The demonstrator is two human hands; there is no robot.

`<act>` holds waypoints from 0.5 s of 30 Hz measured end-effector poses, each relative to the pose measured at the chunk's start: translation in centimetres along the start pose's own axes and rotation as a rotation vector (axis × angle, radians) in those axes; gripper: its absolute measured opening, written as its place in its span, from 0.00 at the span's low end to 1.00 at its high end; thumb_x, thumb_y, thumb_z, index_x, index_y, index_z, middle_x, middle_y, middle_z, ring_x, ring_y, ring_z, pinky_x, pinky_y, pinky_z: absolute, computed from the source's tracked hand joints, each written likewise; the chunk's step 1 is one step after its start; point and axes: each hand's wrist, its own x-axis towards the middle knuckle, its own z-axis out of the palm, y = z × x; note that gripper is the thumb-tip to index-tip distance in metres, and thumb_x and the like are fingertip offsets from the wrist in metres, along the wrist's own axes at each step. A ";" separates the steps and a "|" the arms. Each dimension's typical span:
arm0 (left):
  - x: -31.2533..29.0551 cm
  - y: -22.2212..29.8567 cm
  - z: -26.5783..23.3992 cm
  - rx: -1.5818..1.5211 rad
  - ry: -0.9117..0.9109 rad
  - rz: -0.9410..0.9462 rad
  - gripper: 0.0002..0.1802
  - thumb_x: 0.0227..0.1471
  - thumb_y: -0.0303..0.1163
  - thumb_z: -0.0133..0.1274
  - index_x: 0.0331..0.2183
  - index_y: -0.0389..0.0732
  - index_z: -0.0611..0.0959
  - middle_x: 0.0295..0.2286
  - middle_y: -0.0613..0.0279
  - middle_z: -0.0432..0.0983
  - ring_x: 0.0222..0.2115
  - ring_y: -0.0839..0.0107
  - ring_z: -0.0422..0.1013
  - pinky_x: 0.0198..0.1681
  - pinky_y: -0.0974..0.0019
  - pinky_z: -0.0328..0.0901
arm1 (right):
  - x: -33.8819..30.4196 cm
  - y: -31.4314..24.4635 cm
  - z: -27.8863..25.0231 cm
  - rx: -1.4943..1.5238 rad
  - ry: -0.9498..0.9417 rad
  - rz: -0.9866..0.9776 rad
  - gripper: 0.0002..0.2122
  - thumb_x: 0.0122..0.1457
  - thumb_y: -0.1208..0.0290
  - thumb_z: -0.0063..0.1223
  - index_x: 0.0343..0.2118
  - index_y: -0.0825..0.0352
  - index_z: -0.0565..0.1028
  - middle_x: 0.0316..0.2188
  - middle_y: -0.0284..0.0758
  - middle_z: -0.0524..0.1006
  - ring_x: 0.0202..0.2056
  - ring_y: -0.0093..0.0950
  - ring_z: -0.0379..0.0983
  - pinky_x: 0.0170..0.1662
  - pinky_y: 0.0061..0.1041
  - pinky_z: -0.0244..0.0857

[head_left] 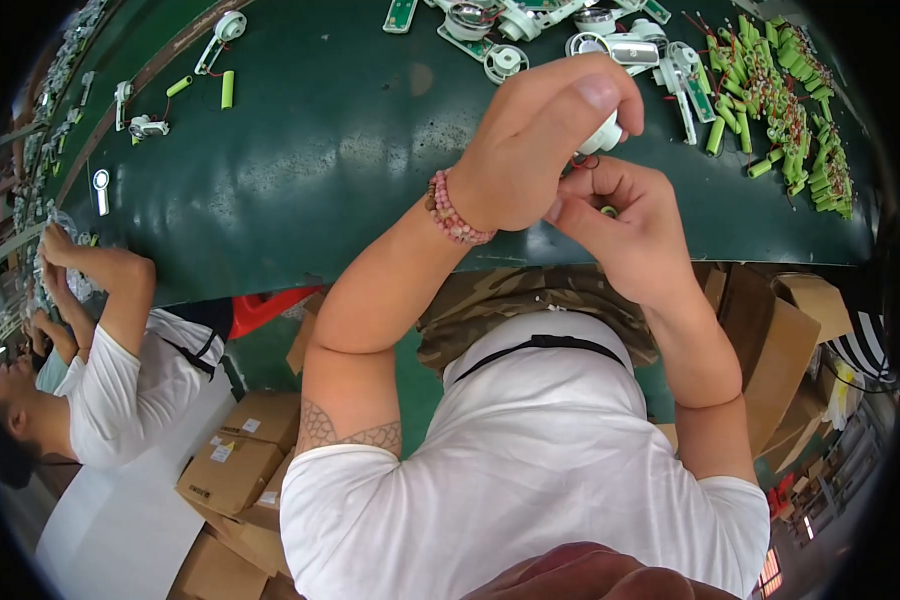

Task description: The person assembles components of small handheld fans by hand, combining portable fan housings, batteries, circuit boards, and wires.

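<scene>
My left hand [545, 140], with a pink bead bracelet [450, 208] at its wrist, is closed around a white device part with a rounded end [602, 135]. Just below it, my right hand [630, 225] has its fingers pinched together close to the part. A thin dark wire [587, 163] runs between the two hands. Inside the curl of the right hand shows the end of a small green cylinder [609, 211], which looks like a battery cell. The right fingertips are partly hidden behind the left hand.
White device parts with round heads and green circuit boards [505, 62] lie at the far edge of the green table [300, 180]. Green battery cells [770, 110] are heaped at the right. A co-worker [120, 370] sits at the left. Cardboard boxes [238, 460] stand below.
</scene>
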 end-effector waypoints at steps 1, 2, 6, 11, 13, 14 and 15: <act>0.0 -0.1 0.0 -0.011 -0.007 0.014 0.27 0.59 0.49 0.32 0.32 0.37 0.78 0.29 0.65 0.73 0.28 0.79 0.66 0.28 0.74 0.59 | 0.0 0.0 0.0 0.025 0.005 0.012 0.04 0.52 0.78 0.58 0.29 0.74 0.79 0.26 0.30 0.79 0.27 0.15 0.69 0.31 0.17 0.63; 0.0 -0.2 0.1 -0.012 -0.005 0.014 0.27 0.59 0.49 0.32 0.32 0.37 0.78 0.29 0.65 0.73 0.28 0.79 0.66 0.28 0.74 0.59 | -0.1 0.0 0.0 0.024 0.003 0.013 0.04 0.52 0.78 0.58 0.29 0.74 0.79 0.26 0.30 0.79 0.27 0.15 0.69 0.31 0.17 0.63; 0.0 0.1 0.0 -0.147 -0.029 -0.079 0.29 0.59 0.52 0.31 0.33 0.37 0.78 0.29 0.64 0.73 0.29 0.79 0.66 0.29 0.74 0.59 | 0.0 -0.4 -0.4 0.014 -0.045 0.033 0.05 0.53 0.77 0.58 0.30 0.74 0.79 0.27 0.31 0.79 0.28 0.15 0.70 0.33 0.17 0.64; 0.1 -0.4 0.3 -0.203 -0.024 -0.068 0.31 0.59 0.54 0.30 0.33 0.37 0.77 0.29 0.64 0.73 0.29 0.79 0.66 0.29 0.75 0.59 | 0.1 -0.1 -0.7 0.105 -0.088 0.075 0.05 0.54 0.77 0.58 0.31 0.73 0.79 0.28 0.31 0.79 0.29 0.16 0.70 0.34 0.17 0.64; 0.0 -0.2 0.4 -0.224 0.016 -0.094 0.31 0.59 0.55 0.29 0.33 0.38 0.77 0.29 0.65 0.73 0.28 0.80 0.66 0.28 0.76 0.59 | -0.2 -0.1 -0.5 0.111 -0.045 0.051 0.05 0.55 0.77 0.59 0.31 0.73 0.79 0.28 0.31 0.79 0.30 0.15 0.70 0.34 0.16 0.64; 0.0 -0.1 0.3 -0.224 0.020 -0.093 0.31 0.59 0.55 0.29 0.33 0.38 0.77 0.29 0.65 0.73 0.28 0.80 0.66 0.28 0.76 0.59 | -0.4 0.1 -0.4 0.109 -0.049 0.052 0.05 0.55 0.77 0.59 0.31 0.73 0.79 0.28 0.31 0.79 0.30 0.15 0.70 0.34 0.16 0.64; -0.1 0.1 0.2 -0.212 0.017 -0.092 0.31 0.59 0.54 0.30 0.33 0.38 0.77 0.29 0.65 0.73 0.28 0.81 0.66 0.28 0.76 0.59 | -0.5 0.3 -0.3 0.108 -0.025 0.024 0.04 0.55 0.77 0.59 0.31 0.73 0.78 0.27 0.30 0.78 0.29 0.15 0.69 0.34 0.16 0.64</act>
